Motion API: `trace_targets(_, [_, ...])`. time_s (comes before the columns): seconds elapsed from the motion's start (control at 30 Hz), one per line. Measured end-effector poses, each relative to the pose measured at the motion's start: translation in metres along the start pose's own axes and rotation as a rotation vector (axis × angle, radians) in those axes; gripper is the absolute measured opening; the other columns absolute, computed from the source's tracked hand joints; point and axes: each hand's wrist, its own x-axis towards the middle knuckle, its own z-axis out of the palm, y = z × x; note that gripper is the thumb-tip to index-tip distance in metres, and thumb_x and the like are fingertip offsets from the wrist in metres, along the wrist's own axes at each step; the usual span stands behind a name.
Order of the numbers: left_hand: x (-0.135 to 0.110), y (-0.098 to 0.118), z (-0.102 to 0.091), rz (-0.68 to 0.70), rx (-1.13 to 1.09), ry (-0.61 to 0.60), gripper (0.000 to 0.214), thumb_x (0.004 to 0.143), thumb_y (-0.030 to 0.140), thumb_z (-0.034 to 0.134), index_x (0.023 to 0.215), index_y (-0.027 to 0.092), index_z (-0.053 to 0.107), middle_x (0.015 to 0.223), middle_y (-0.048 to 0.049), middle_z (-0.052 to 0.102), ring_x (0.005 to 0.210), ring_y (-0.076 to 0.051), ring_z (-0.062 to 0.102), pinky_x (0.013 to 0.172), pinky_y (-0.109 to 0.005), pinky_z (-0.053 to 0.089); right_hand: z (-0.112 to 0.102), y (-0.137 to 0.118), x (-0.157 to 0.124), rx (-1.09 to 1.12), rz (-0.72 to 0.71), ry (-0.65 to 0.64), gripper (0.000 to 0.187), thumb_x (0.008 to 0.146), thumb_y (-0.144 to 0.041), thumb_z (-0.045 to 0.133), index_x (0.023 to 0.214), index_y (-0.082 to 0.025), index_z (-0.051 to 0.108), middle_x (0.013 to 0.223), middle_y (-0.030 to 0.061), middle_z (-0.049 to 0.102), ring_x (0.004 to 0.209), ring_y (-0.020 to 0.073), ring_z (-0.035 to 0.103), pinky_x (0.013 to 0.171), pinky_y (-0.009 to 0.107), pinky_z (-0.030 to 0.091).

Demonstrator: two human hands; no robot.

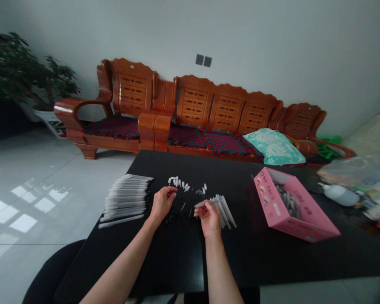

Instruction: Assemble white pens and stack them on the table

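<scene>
My right hand (210, 217) is closed around a slim whitish pen barrel (200, 204), held sideways above the table. My left hand (162, 203) has its fingers bent and pinched together beside the small white caps (179, 183); whatever lies between the fingertips is too small to make out. Below it is a heap of little black parts (173, 219). Thin dark refills (192, 205) lie between the two hands. Several more white barrels (226, 212) rest just right of my right hand. At the left, a long row of white pens (126, 198) lies side by side.
A pink open box (296, 207) with greyish contents stands right on the black table (177, 261). Beyond it lie a white bottle (340, 194) and plastic bags (351, 171). A wooden bench (196, 105) runs along the wall behind, with a turquoise pillow (274, 145).
</scene>
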Motion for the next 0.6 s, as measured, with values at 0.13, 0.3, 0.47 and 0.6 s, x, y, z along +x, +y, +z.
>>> trace_targets(0.13, [-0.013,-0.004,-0.013,0.094,0.187,-0.208,0.013,0.078,0.019,0.061,0.081,0.020,0.073,0.076,-0.0018,0.068,0.069,-0.015,0.061,0.067,-0.025,0.044,0.003,0.000,-0.003,-0.015,-0.002,-0.017,0.014,0.076,-0.025,0.070,0.083,-0.015,0.063,0.068,0.0041,0.073,0.052,0.0176,0.069,0.044,0.026,0.057])
trace_targets(0.3, [-0.030,0.000,-0.010,0.164,0.294,-0.308,0.012,0.075,0.024,0.066,0.085,0.022,0.073,0.081,-0.0028,0.065,0.071,-0.015,0.059,0.065,-0.024,0.040,0.005,0.001,-0.004,-0.028,0.005,-0.034,0.015,0.077,-0.026,0.070,0.084,-0.014,0.063,0.067,0.0038,0.072,0.053,0.0180,0.069,0.045,0.026,0.057])
trace_targets(0.47, [-0.031,0.003,-0.005,0.158,0.339,-0.285,0.005,0.073,0.023,0.067,0.074,0.020,0.071,0.076,-0.0027,0.064,0.071,-0.016,0.059,0.064,-0.024,0.038,0.005,0.001,-0.004,-0.035,0.004,-0.046,0.015,0.077,-0.025,0.069,0.084,-0.014,0.062,0.068,0.0039,0.073,0.053,0.0181,0.069,0.045,0.027,0.057])
trace_targets(0.6, [-0.026,0.004,-0.002,0.111,0.222,-0.228,0.007,0.072,0.020,0.064,0.070,0.018,0.070,0.072,-0.0030,0.064,0.066,-0.015,0.058,0.063,-0.026,0.038,0.005,0.002,-0.003,-0.037,0.011,-0.049,0.016,0.076,-0.026,0.070,0.084,-0.014,0.061,0.067,0.0039,0.072,0.053,0.0181,0.069,0.044,0.026,0.057])
